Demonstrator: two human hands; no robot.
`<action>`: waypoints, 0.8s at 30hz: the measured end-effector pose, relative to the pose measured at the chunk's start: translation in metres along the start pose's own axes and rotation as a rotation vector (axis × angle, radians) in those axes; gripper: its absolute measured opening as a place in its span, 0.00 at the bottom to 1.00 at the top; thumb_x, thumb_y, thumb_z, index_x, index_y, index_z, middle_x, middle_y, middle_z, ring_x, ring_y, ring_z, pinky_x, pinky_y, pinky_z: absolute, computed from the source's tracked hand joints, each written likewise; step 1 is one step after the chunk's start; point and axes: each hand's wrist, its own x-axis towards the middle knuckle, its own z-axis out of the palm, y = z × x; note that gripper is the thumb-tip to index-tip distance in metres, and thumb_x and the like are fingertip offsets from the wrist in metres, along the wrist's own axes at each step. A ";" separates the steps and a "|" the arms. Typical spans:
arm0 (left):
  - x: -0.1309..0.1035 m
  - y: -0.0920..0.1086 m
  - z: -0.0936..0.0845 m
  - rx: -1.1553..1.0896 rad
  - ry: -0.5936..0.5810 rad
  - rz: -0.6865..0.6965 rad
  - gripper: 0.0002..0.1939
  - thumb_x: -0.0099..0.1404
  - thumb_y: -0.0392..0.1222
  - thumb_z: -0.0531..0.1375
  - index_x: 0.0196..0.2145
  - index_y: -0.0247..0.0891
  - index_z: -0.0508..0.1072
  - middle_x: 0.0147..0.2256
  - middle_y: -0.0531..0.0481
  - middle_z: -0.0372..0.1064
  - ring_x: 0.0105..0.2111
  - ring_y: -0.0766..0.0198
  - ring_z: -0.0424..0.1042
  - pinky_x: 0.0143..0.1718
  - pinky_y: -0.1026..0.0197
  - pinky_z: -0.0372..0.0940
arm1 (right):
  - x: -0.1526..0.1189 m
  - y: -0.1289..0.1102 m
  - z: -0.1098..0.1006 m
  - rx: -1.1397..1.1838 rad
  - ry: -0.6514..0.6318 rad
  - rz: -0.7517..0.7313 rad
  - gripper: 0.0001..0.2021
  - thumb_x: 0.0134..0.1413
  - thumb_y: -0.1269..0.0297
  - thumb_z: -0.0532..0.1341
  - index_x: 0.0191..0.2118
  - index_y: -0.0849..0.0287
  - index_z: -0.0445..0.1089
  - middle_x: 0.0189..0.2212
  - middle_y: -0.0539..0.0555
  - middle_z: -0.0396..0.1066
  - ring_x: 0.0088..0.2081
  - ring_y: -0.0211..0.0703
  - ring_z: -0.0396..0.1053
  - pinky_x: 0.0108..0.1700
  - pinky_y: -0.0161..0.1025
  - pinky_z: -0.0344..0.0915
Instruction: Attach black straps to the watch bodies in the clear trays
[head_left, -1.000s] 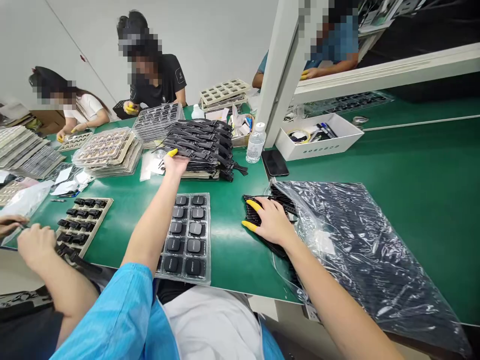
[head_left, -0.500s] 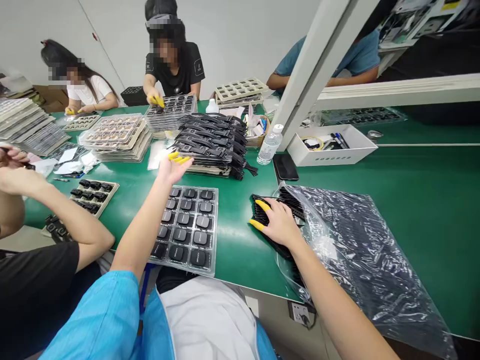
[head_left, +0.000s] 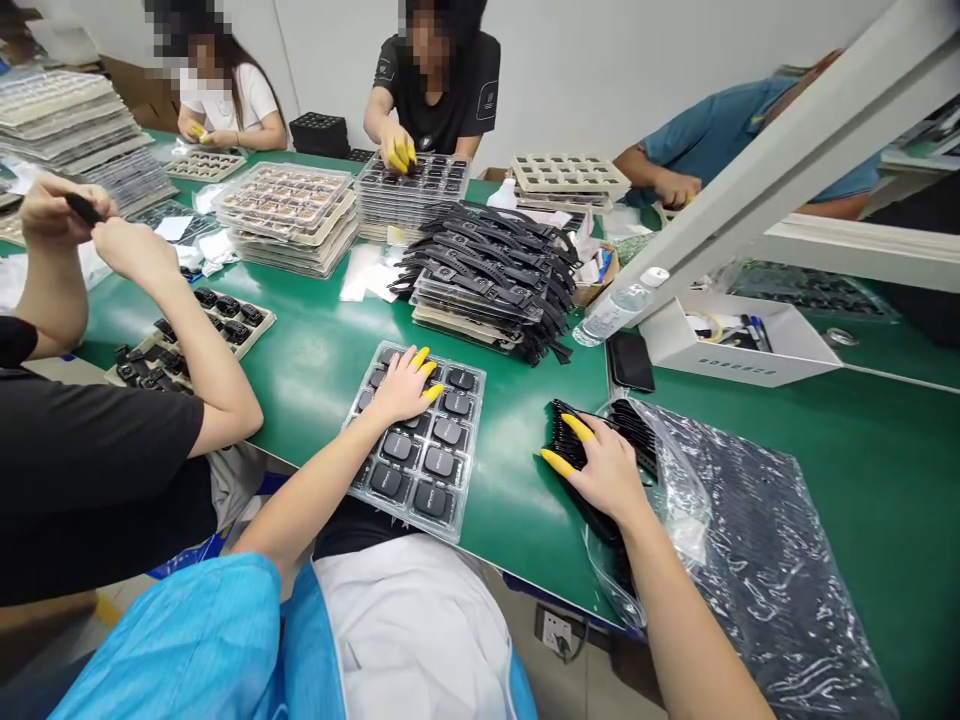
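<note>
My left hand [head_left: 407, 390], with yellow finger covers, is over a clear plastic tray [head_left: 475, 440] in front of me. Its fingers are stretched out and apart, with nothing visible in them. Rounded black square pieces [head_left: 439, 461] fill the tray's pockets. On the right, my right hand [head_left: 604, 465] rests on a bundle of thin black pieces [head_left: 566, 425] at the mouth of a clear plastic bag [head_left: 772, 540]. Its yellow-covered thumb and finger lie spread across the bundle, and the other fingers are partly hidden. More dark pieces fill the bag.
Black straps [head_left: 495, 255] lie heaped on stacked trays ahead. A water bottle [head_left: 622, 305], black phone [head_left: 630, 362] and white box [head_left: 742, 345] stand to the right. At left, a co-worker's arms [head_left: 217, 370] reach over a beige tray [head_left: 251, 335]. Other people sit across the table.
My left hand has come down from near the strap heap onto the tray of black pieces. My right hand stays on the bundle. The camera view has shifted.
</note>
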 end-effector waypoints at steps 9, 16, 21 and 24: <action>0.109 0.013 -0.047 -1.231 0.370 -0.501 0.09 0.69 0.43 0.61 0.46 0.40 0.74 0.50 0.41 0.76 0.50 0.52 0.78 0.54 0.50 0.73 | 0.001 -0.003 0.001 -0.002 0.025 0.005 0.34 0.64 0.40 0.59 0.68 0.55 0.65 0.65 0.68 0.67 0.65 0.68 0.65 0.66 0.64 0.59; 0.159 0.027 -0.066 -1.496 0.458 -0.609 0.05 0.64 0.37 0.63 0.39 0.39 0.73 0.38 0.43 0.74 0.45 0.55 0.79 0.51 0.53 0.74 | 0.000 -0.007 0.001 0.021 0.052 0.038 0.34 0.64 0.39 0.58 0.67 0.56 0.66 0.66 0.67 0.66 0.65 0.67 0.65 0.67 0.64 0.58; 0.180 0.047 -0.064 -1.699 0.498 -0.507 0.10 0.64 0.34 0.64 0.44 0.39 0.75 0.38 0.47 0.76 0.47 0.56 0.80 0.57 0.52 0.72 | 0.000 -0.010 -0.001 0.031 0.048 0.067 0.34 0.64 0.39 0.59 0.67 0.56 0.66 0.66 0.67 0.66 0.65 0.67 0.64 0.68 0.65 0.57; 0.193 0.058 -0.057 -1.828 0.577 -0.507 0.13 0.65 0.32 0.63 0.47 0.38 0.74 0.36 0.50 0.75 0.44 0.59 0.80 0.56 0.53 0.72 | 0.000 -0.012 -0.003 0.034 0.041 0.070 0.34 0.64 0.39 0.59 0.67 0.57 0.66 0.66 0.68 0.65 0.65 0.67 0.63 0.68 0.66 0.57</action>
